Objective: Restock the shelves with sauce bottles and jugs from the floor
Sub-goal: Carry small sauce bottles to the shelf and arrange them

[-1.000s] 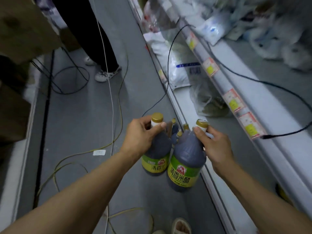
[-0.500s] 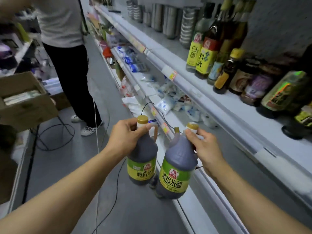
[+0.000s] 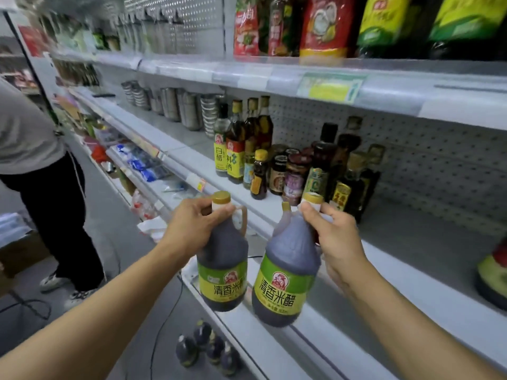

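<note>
I hold two dark vinegar jugs with green-yellow labels and gold caps in the air in front of the shelves. My left hand grips the neck and handle of the left jug. My right hand grips the neck of the right jug, whose base hangs just over the front lip of the white middle shelf. Several more dark jugs stand on the floor below, beside the shelf base.
A cluster of sauce bottles and jars stands on the middle shelf behind my hands. Steel containers sit farther left. A green-labelled jug is at the right edge. A person stands in the aisle at left. Cables lie on the floor.
Both hands have lifted the two jugs from floor level up to the height of the middle shelf. My view has swung up from the floor to the shelves.
</note>
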